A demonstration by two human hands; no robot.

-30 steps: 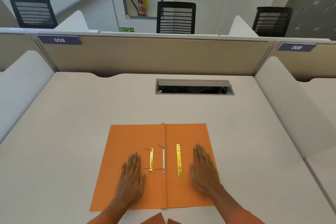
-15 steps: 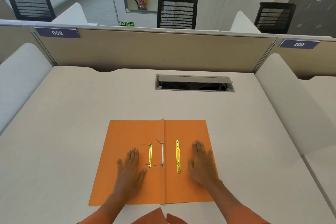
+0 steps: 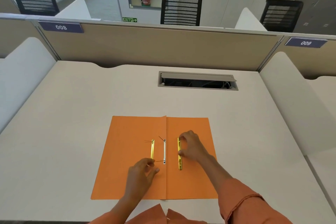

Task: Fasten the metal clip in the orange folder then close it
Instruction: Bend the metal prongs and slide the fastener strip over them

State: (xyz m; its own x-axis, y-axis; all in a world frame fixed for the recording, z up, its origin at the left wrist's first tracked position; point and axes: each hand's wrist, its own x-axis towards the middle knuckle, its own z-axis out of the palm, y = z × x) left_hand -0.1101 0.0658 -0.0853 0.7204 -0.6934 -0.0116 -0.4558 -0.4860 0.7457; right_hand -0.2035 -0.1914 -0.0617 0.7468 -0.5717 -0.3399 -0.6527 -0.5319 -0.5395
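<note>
The orange folder (image 3: 127,151) lies open and flat on the desk. A white strip (image 3: 164,151) runs along its spine fold, with thin dark prongs sticking out at both ends. On the left leaf lies a gold metal strip (image 3: 152,149); my left hand (image 3: 140,176) pinches its near end between thumb and fingers. On the right leaf lies a longer gold clip bar (image 3: 180,162); my right hand (image 3: 192,147) holds its upper half between forefinger and thumb. Orange sleeves cover both forearms.
A cable hatch (image 3: 198,82) with its lid ajar is set into the desk beyond the folder. A beige partition (image 3: 154,47) closes the far side, and white dividers (image 3: 21,71) (image 3: 291,96) flank the desk. Black chairs stand behind.
Both hands lay flat on the folder's leaves before. Now the left hand has moved in to the left strip's near end, and the right hand has taken hold of the right bar.
</note>
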